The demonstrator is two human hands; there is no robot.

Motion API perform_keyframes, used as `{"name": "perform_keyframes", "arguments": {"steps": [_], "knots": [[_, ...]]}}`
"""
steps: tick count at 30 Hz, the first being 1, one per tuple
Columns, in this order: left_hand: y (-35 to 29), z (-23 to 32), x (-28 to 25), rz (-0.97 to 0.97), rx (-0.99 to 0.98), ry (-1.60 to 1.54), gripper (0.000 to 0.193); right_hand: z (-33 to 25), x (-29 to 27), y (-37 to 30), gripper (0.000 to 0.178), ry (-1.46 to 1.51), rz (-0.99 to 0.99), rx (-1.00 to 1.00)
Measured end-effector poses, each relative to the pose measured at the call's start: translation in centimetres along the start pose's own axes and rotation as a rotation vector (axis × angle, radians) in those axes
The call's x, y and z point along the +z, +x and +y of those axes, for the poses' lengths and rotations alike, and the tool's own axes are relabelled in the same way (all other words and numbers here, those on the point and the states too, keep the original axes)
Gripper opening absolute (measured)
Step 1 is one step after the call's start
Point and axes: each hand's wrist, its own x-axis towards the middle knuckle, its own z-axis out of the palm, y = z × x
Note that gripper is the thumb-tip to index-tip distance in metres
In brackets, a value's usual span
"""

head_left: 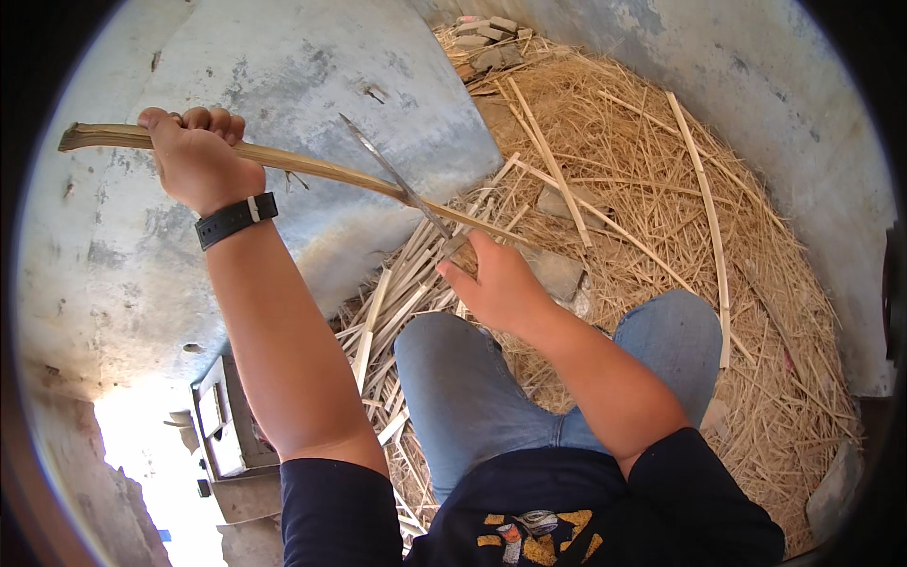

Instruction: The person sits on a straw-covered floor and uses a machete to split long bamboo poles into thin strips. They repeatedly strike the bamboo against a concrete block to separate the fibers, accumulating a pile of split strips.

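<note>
I see my left hand in the upper left of the frame, raised and closed in a fist around a long split bamboo strip. The strip runs from the far left edge, through the fist, and slants down toward the middle of the frame. A black watch sits on that wrist.

My right hand is near the centre, fingers curled around the handle of a long knife. The blade points up and to the left and crosses the strip, touching it just above the right hand; I cannot tell how deep it bites.

Below both hands are my knees in blue jeans. Between and behind them a heap of cut bamboo slats lies on the ground, and dry shavings cover the right half of the frame, with a few flat stones among them. A grey plastered wall fills the upper left. A small wooden box stands at the lower left.
</note>
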Motion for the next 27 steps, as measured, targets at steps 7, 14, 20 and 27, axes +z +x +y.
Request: {"name": "perform_keyframes", "arguments": {"steps": [7,14,20,27], "knots": [[-0.5,0.3,2.1,-0.080,0.028,-0.021,0.034,-6.0,-1.5,1.5,0.037,-0.008,0.021,-0.058],[0.8,-0.8,1.6,-0.051,0.004,-0.039,0.035,2.1,-1.0,0.9,0.038,-0.119,-0.070,0.243],[0.8,-0.6,0.5,-0.038,0.003,-0.033,0.034,-0.7,-1.2,0.5,0.040,0.011,-0.016,0.078],[0.1,-0.1,0.7,-0.037,0.020,0.007,0.033,-1.1,1.3,0.9,0.034,0.069,0.016,0.068]]}}
